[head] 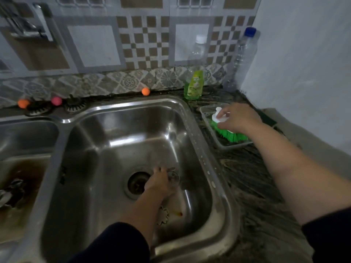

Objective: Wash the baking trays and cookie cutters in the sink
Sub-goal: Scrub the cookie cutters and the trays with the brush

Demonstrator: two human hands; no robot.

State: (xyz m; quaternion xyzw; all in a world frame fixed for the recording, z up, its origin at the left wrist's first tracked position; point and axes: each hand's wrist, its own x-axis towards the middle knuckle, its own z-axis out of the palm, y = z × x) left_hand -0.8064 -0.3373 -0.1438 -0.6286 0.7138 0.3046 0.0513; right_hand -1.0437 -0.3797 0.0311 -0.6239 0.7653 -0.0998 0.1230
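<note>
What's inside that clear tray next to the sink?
In the clear tray, a green-bristled scrub brush with a white handle, gripped by the right hand. The hand covers the tray's far end.

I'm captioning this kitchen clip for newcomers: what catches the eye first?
The bright green-bristled scrubbing brush with a white handle, gripped by the right hand over a clear plastic tray on the counter right of the sink. Then the left hand deep in the stainless steel sink basin, holding a small metal piece beside the drain.
</note>
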